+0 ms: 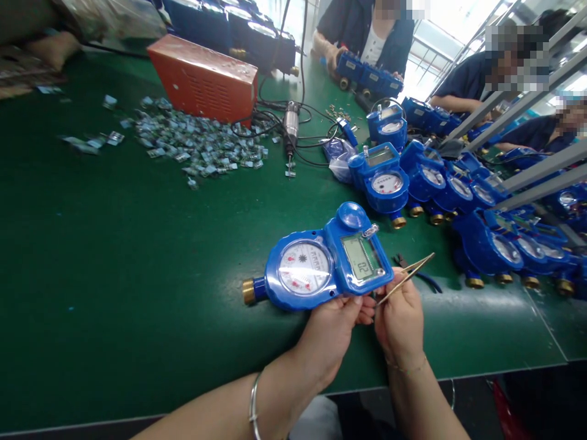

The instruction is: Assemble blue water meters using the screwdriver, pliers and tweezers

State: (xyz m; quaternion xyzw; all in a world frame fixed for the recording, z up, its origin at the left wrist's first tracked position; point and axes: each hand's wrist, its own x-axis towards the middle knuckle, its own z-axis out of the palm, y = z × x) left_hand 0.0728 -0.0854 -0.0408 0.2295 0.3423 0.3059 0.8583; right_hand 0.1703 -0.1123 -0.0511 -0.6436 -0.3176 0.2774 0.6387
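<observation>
A blue water meter [300, 269] with a round dial, a brass threaded end and a lit-up-looking grey display [360, 256] is held just above the green table. My left hand [337, 327] grips its lower edge from beneath, with the thumb along the side. At the meter's right end is my right hand [401, 315], closed around a pair of gold-coloured tweezers [408, 278] whose one end points up and right. Some of my right fingertips are hidden behind the meter, so their contact with it is unclear. Behind the tweezers lies a dark-blue-handled cutter [426, 281].
An orange box [204, 79] stands behind a pile of small clear parts [197, 140]. An electric screwdriver [291, 128] with cables lies beside it. Several more meters [385, 180] line the right, near slanted metal bars [541, 171]. A person [367, 36] holds meters across the table.
</observation>
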